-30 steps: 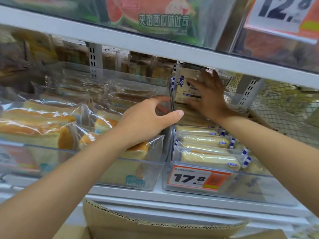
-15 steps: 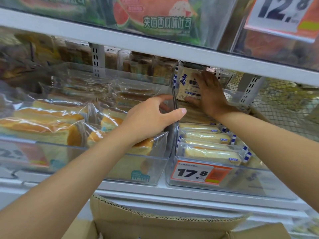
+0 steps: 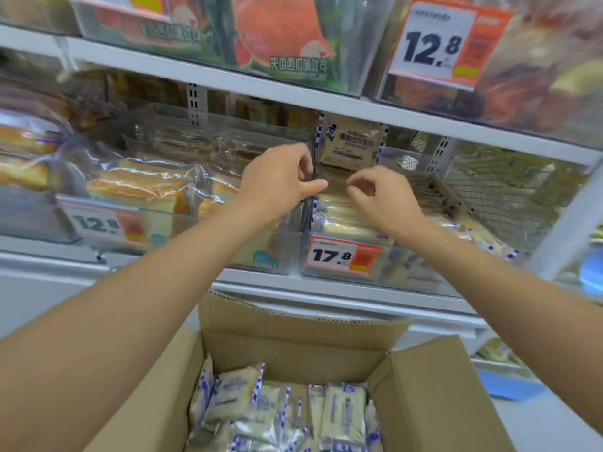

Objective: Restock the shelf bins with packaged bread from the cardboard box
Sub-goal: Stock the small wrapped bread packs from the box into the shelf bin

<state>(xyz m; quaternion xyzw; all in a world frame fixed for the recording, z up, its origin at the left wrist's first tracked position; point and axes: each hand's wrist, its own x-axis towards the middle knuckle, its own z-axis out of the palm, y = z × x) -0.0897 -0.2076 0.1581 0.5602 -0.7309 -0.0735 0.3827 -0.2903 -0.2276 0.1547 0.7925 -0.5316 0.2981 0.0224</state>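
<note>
Head view: the long white metal shelf carries the clear plastic bin with the orange 17.8 tag, the landmark here. Below and in front of that bin stands the open brown cardboard box, holding many white-and-blue film packets of bread. Inside the bin more such packets lie flat in rows, and an upright packet stands at its back. The left hand clamps the bin's thin left wall between thumb and fingers. The right hand hangs above the bin's middle, fingers loosely curled, holding nothing. To do this step well, the person should probably steady that wall, reach the free hand down to the box, and lay each new packet flat, in line with the rows.
</note>
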